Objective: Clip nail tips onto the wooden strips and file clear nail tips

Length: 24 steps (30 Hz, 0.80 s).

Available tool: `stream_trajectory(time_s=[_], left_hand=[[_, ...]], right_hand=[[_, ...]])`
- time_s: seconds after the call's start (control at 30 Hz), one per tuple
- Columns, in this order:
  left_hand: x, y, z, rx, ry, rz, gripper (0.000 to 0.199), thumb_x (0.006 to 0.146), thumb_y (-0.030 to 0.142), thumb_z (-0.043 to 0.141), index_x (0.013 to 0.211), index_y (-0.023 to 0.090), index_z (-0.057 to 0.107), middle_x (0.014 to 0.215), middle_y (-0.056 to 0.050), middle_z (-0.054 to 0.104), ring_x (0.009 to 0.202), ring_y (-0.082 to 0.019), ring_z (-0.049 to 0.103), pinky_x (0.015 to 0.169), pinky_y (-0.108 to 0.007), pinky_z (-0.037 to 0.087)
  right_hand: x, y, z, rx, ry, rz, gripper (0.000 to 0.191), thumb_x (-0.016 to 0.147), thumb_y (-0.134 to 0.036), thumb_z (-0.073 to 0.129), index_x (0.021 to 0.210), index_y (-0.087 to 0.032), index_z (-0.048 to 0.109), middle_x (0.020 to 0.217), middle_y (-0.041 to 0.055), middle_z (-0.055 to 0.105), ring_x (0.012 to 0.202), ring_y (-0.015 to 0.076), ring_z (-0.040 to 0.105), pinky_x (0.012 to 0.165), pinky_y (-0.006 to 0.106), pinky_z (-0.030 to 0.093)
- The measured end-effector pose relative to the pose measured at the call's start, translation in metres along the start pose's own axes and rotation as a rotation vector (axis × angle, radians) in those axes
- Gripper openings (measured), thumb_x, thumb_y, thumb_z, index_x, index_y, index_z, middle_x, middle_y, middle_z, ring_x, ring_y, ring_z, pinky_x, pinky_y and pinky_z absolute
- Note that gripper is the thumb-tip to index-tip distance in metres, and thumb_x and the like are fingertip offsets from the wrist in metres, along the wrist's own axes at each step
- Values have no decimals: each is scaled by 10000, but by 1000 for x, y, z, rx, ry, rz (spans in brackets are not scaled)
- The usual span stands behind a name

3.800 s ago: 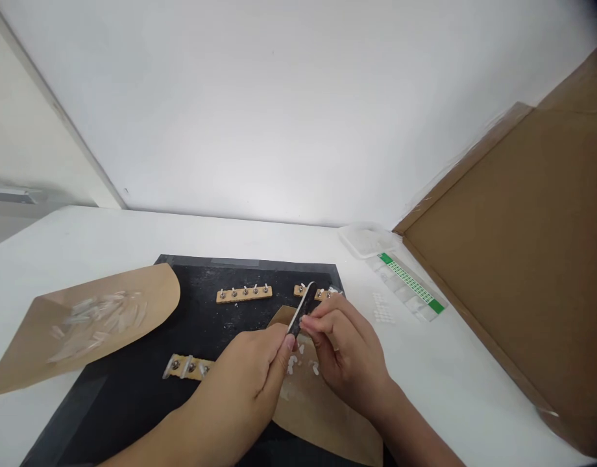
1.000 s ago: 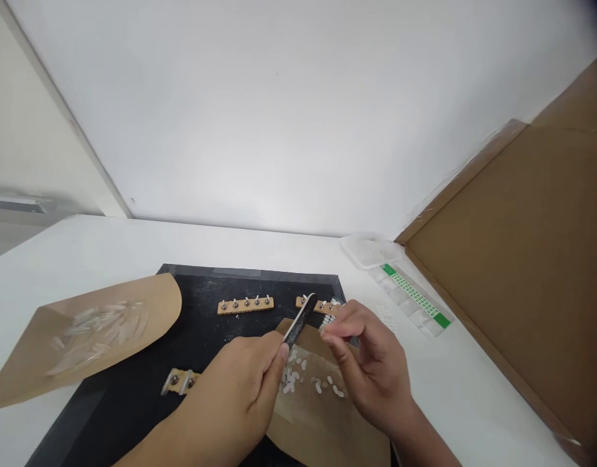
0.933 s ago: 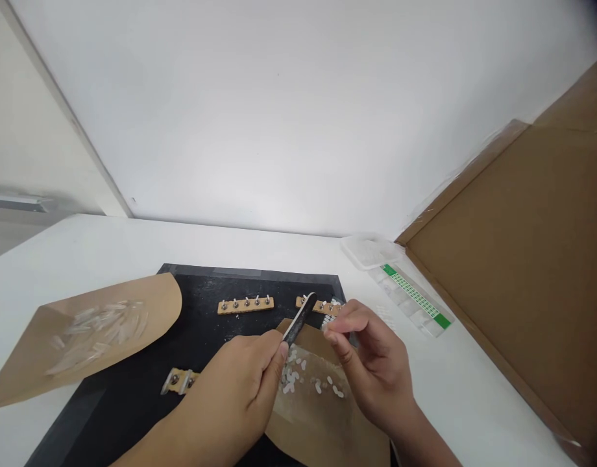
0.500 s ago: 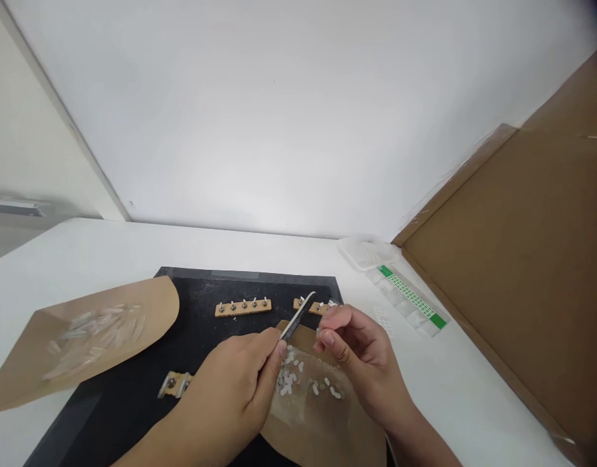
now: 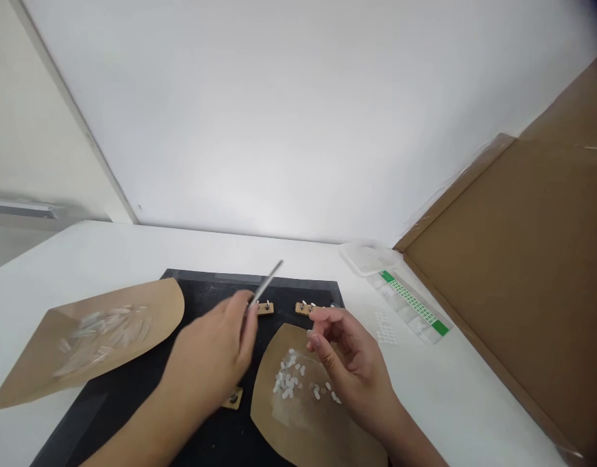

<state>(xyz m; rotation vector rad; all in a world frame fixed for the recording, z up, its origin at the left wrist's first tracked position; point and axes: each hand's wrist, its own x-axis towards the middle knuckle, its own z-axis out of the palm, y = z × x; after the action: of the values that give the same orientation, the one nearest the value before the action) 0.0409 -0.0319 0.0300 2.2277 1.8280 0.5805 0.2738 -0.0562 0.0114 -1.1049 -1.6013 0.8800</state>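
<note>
My left hand (image 5: 211, 350) is closed round a slim nail file (image 5: 267, 282), which points up and away over the black mat. To its right, my right hand (image 5: 352, 357) pinches a small whitish piece (image 5: 309, 333) between thumb and forefinger; its kind is too small to tell. Below that hand lies a brown paper sheet (image 5: 318, 434) with many small white oval pieces (image 5: 289, 379). Beyond my hands are two short wooden strips with metal studs, one left (image 5: 266, 309) and one right (image 5: 302, 307), both partly hidden. Another strip (image 5: 233, 397) shows beneath my left wrist.
The black mat (image 5: 133, 383) lies on a white table (image 5: 220, 245). On the left, brown paper (image 5: 36, 357) carries clear slivers (image 5: 106, 331). To the right are a clear tray (image 5: 371, 256), a green-white strip in plastic (image 5: 415, 301) and a cardboard panel (image 5: 517, 272).
My left hand has moved left with the nail file, away from my right hand, uncovering more of the right paper. My right hand keeps its pinch and has shifted slightly left.
</note>
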Motion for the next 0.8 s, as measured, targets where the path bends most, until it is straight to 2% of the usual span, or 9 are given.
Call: stream_trajectory(time_s=[0.07, 0.2, 0.33, 0.43, 0.5, 0.57, 0.67, 0.73, 0.8], left_hand=[[10, -14, -5, 186, 113, -103, 327, 1122, 373, 357, 1229, 198, 612, 1020, -119, 759, 776, -312, 737, 584, -331, 408], [26, -43, -7, 380, 243, -217, 394, 1132, 371, 325, 1319, 158, 599, 1016, -150, 703, 729, -315, 710, 559, -337, 420], [33, -66, 2, 388, 276, -208, 420, 1105, 306, 374, 1391, 70, 571, 1047, -197, 660, 913, -372, 706, 708, -391, 522], [35, -75, 6, 351, 308, -195, 441, 1071, 288, 437, 1386, 21, 593, 1082, -241, 643, 1002, -412, 675, 832, -469, 544], [36, -74, 5, 294, 343, -157, 425, 1061, 281, 457, 1331, 10, 642, 1198, -298, 619, 1107, -450, 633, 923, -549, 525], [36, -69, 3, 198, 359, -75, 395, 1076, 290, 451, 1251, 44, 706, 1286, -296, 621, 1181, -441, 609, 1000, -576, 501], [33, -51, 1, -6, 294, 112, 353, 1103, 337, 477, 1185, 163, 773, 1170, -153, 751, 1106, -308, 685, 1005, -440, 550], [28, -35, 3, -134, 238, 203, 314, 1102, 331, 509, 1173, 216, 793, 1101, -83, 799, 1040, -239, 726, 965, -358, 579], [21, -19, 6, -263, 145, 271, 304, 1103, 339, 529, 1097, 247, 819, 1033, -37, 818, 943, -186, 750, 863, -277, 597]], right_hand=[[1, 2, 0, -55, -4, -39, 191, 1072, -326, 607, 1244, -288, 682, 913, 15, 668, 797, 180, 688, 740, 327, 582], [3, 4, -1, -156, -22, -108, 167, 1070, -303, 603, 1170, -294, 737, 943, 32, 683, 793, 183, 673, 715, 331, 578], [3, 7, -1, -161, 6, -109, 154, 1060, -310, 621, 1150, -288, 744, 948, 38, 696, 803, 189, 679, 716, 334, 590], [2, 9, -1, -151, 17, -83, 150, 1057, -327, 630, 1138, -275, 744, 972, 47, 707, 827, 194, 693, 735, 337, 605], [2, 10, -1, -140, 21, -73, 147, 1052, -335, 639, 1122, -259, 742, 972, 54, 715, 821, 194, 699, 726, 331, 609], [2, 10, 0, -133, 32, -77, 136, 1044, -336, 650, 1088, -244, 739, 947, 54, 721, 796, 190, 698, 701, 319, 604], [2, 9, 0, -156, 76, -118, 93, 1024, -314, 677, 1021, -240, 731, 916, 46, 733, 749, 180, 690, 656, 301, 584], [2, 7, 0, -196, 108, -169, 54, 1004, -282, 701, 980, -243, 729, 894, 37, 739, 722, 175, 684, 632, 296, 566], [2, 4, 0, -236, 118, -237, 40, 989, -241, 717, 952, -248, 729, 852, 22, 736, 693, 168, 674, 628, 299, 554]])
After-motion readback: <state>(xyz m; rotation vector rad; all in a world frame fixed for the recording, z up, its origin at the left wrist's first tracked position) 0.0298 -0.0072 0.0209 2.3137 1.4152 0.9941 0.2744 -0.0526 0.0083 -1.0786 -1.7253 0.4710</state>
